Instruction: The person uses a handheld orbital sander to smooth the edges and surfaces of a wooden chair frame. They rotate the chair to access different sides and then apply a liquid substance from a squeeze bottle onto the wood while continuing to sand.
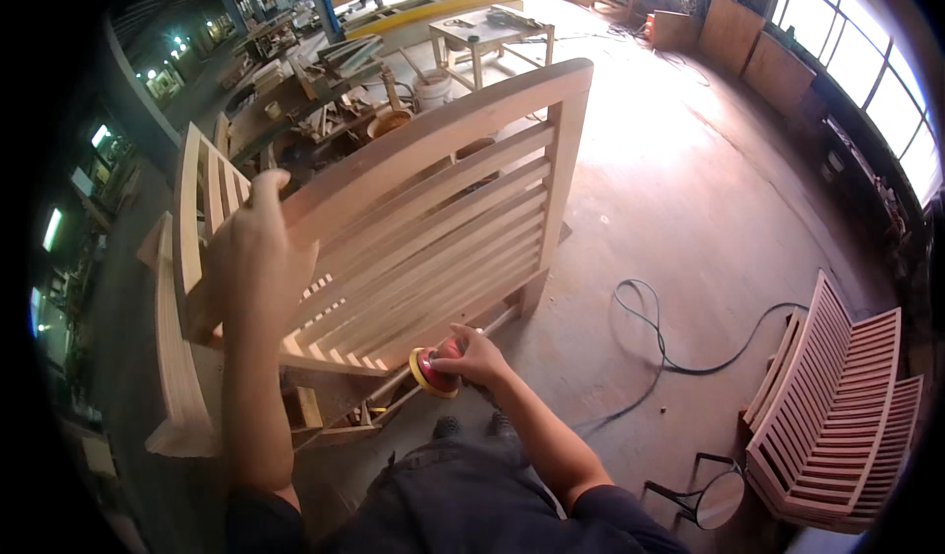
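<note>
Bucket (433, 92) beyond slatted panel (443, 234), contents unclear.

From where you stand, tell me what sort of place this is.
Probably a wooden-furniture workshop: the right hand holds a red orbital sander beside a slatted wooden frame, and more slatted wooden pieces stand off to the right.

Concrete floor (630, 219) doing most of the carrying, looks kinda scuffed. Greenish air hose (665, 364) lying loosely looped on it. Over by floor's right edge: slatted wooden bench frames (837, 411), with round-topped stool (721, 500) just beside. Toward far edge: wooden worktable (492, 34), flat pieces on top, too small to tell.
</note>
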Motion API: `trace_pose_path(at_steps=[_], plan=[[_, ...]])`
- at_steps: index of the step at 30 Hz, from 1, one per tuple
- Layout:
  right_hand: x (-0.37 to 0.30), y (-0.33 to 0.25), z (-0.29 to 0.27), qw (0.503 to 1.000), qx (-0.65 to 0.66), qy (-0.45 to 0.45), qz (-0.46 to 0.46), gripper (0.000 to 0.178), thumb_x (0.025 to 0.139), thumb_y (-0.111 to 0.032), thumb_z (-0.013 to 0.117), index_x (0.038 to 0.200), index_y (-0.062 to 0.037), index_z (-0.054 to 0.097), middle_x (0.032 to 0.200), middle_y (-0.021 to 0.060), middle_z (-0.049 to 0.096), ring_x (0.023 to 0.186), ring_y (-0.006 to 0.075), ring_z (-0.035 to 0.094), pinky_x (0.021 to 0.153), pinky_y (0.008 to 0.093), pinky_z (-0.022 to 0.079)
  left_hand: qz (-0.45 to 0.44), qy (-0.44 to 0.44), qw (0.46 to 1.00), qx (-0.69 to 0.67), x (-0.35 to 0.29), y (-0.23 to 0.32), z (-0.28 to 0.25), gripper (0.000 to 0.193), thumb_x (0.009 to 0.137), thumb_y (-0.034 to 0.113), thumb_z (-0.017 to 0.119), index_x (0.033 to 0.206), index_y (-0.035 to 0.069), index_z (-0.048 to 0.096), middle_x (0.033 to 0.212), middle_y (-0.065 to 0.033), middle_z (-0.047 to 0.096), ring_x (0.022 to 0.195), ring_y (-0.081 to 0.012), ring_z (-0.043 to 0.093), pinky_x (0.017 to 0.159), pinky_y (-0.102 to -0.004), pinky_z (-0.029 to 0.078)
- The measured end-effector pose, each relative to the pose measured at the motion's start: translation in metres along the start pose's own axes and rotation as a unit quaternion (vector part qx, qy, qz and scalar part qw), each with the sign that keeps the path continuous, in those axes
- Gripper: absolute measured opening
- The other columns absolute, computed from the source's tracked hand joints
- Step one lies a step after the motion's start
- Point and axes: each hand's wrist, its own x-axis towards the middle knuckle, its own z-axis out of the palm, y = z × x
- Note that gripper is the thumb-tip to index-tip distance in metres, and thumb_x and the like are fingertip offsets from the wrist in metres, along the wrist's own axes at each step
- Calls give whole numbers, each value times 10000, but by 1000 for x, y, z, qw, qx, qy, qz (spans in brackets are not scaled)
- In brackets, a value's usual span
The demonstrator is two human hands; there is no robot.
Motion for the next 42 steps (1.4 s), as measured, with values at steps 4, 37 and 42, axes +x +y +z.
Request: trace_pose_path(at_steps=[4,37,42], plan=[[-40,33,-7,996,62,24,53,1083,683,-465,995,1530,36,542,1346,198,707,1212,274,701,1057,368,544,53,16,998,20,20,28,23,503,810,137,844,1258,96,620,1001,-190,771,975,-405,749,856,-515,590],[14,-163,-33,943,292,-63,-148,508,870,-108,863,1229,-9,519,942,11,603,827,103,596,685,269,487,70,-41,986,-143,-37,-159,-16,691,827,639,824,843,4,552,795,-190,558,790,-417,592,681,-505,464],[53,-159,-50,959,234,-71,-141,635,865,-159,922,1318,78,546,965,25,650,886,115,655,762,258,551,72,-30,987,-137,-13,-136,3,609,901,577,792,903,6,579,864,-213,614,896,-429,633,776,-508,497]])
